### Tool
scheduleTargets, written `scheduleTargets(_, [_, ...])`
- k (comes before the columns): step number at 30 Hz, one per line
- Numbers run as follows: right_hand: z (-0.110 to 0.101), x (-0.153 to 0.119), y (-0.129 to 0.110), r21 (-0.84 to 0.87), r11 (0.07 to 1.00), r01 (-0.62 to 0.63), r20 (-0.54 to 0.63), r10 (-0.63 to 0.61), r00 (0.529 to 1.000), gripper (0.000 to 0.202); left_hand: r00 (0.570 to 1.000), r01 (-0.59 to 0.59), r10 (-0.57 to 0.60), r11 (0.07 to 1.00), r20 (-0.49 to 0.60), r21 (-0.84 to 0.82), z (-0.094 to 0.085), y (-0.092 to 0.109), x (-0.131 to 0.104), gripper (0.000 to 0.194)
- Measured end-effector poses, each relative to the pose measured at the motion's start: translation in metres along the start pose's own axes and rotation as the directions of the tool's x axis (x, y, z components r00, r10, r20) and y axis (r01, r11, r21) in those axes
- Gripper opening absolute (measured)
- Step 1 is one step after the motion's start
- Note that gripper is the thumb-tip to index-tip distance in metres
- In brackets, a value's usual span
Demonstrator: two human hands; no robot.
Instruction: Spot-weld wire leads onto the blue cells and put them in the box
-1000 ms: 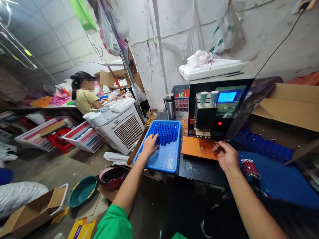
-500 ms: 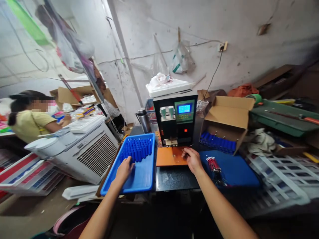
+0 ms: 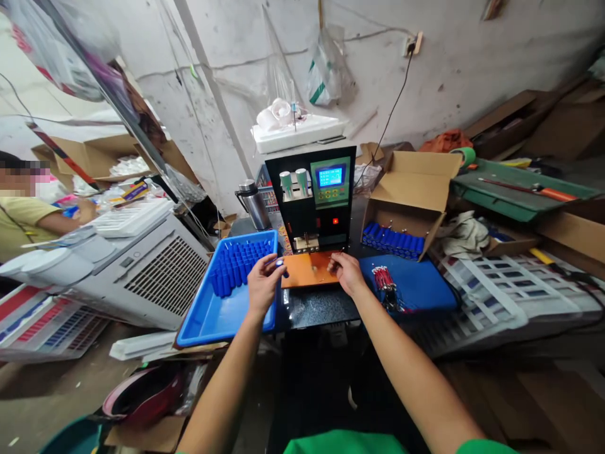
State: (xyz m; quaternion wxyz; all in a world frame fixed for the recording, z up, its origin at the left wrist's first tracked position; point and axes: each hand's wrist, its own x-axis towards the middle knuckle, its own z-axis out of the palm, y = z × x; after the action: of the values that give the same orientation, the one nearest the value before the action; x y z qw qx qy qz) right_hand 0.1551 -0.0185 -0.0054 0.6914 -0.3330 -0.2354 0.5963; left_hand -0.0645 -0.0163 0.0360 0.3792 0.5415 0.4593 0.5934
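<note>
Pinches a blue cylinder point(image 3: 282, 267) in the fingertips of the left hand point(image 3: 262, 280), closed on its sides, just above the near left part of the orange board point(image 3: 305, 271), beside the right rim of the blue tray point(image 3: 231, 315). Shows a bright end of that cylinder. Holds the right hand point(image 3: 347, 271) apart from the left, bent at the fingers, over the right end of the board; cannot tell whether anything is pinched there.

Has the board on the dark bench point(image 3: 316, 309), in front of the black machine point(image 3: 300, 217). Faces a lit screen point(image 3: 329, 177), a red light point(image 3: 335, 221) and two pale tubes point(image 3: 287, 185) on the machine, below a white foam slab point(image 3: 302, 132) bearing white rolls point(image 3: 274, 113).

Has many blue cylinders point(image 3: 234, 261) upright in the tray, grouped in its far part. Shows a metal flask point(image 3: 255, 205) behind the tray, left of the machine. Has red wires point(image 3: 384, 279) with white ends in a bundle on a blue pad point(image 3: 425, 284), right of the right hand. Shows more blue cells point(image 3: 392, 239) side by side in an open cardboard box point(image 3: 409, 189) behind the pad. Includes, far left, a person point(image 3: 28, 214) in a yellow top, beyond a grey cooler point(image 3: 155, 271).
</note>
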Motion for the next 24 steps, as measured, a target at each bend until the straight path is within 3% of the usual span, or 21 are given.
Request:
scheduleTargets(3, [-0.001,0.001,-0.001,-0.010,1.000,0.001,-0.019,-0.001,1.000,0.024,0.998,0.002,0.000,0.999,0.058,-0.036,0.043,-0.019,-0.001,0.052])
scheduleTargets(5, [-0.001,0.002,-0.001,-0.023,1.000,-0.008,-0.033,0.007,0.999,0.025,0.997,0.008,-0.006,1.000,0.080,-0.018,0.058,-0.029,-0.002,0.052])
scheduleTargets(11, [-0.001,0.006,0.001,-0.076,0.997,-0.005,-0.040,0.002,0.999,0.026,0.959,0.081,-0.107,0.991,0.264,0.108,0.061,-0.034,-0.003,0.036])
scheduleTargets(19, [0.004,0.003,0.002,-0.184,0.982,0.037,-0.044,-0.045,0.998,0.025,0.979,0.047,-0.066,0.994,0.194,0.100,0.080,-0.043,0.000,0.033])
scheduleTargets(24, [0.011,0.010,0.002,-0.244,0.968,0.053,-0.073,-0.073,0.995,0.024,0.961,0.087,-0.092,0.996,0.261,0.030,0.079,-0.048,-0.005,0.036])
